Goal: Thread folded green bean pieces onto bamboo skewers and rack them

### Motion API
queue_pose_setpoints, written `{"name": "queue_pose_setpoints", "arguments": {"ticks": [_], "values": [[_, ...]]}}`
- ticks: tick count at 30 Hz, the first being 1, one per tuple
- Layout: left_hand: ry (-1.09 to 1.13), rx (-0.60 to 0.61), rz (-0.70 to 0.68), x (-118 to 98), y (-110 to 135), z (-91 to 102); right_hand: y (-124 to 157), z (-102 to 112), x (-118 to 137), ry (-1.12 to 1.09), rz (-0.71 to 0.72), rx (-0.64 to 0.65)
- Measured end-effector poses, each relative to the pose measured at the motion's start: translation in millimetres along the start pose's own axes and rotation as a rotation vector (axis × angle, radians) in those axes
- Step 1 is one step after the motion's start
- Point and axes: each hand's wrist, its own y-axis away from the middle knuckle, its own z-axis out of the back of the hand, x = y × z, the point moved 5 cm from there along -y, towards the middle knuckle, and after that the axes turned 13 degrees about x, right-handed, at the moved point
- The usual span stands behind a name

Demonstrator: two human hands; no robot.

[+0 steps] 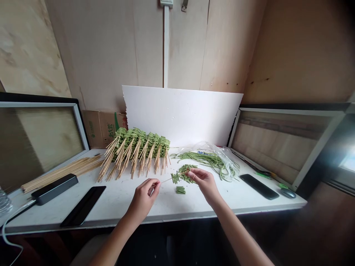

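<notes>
A thin bamboo skewer (166, 180) runs between my hands above the table. My left hand (144, 193) pinches its left end. Toward the other end, the thumb and fingers of my right hand (204, 183) are closed on the skewer. Short cut green bean pieces (175, 178) sit side by side across the skewer, just left of my right fingertips. Behind my right hand lies a pile of cut bean pieces (189, 169), partly hidden by the fingers. A small row of bean pieces (180, 190) rests on the table below the skewer.
Stacked bean skewers (141, 146) stand at back left, near loose bamboo skewers (66, 168). Long uncut beans (202, 158) lie by a clear plastic bag (229, 162). A black speaker-like bar (55, 188), a dark flat device (83, 206), a phone (259, 186) and a mouse (288, 193) lie around.
</notes>
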Motion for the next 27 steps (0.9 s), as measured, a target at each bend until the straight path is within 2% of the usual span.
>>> {"name": "queue_pose_setpoints", "arguments": {"ticks": [4,10,18,23,27], "values": [[-0.031,-0.004,0.004,2,0,1.4,-1,5,2,0.101,0.033,-0.019],[-0.063,-0.013,-0.013,-1,0,0.4,0,9,8,0.334,0.218,-0.138],[-0.058,-0.103,0.013,6,-1,18.7,1,27,19,0.031,0.174,-0.210],[0.018,-0.066,0.008,-2,-1,14.4,0,15,24,-0.180,0.171,-0.084],[0.028,-0.040,-0.007,-11,0,9.5,4,10,25,-0.269,0.220,-0.090]]}}
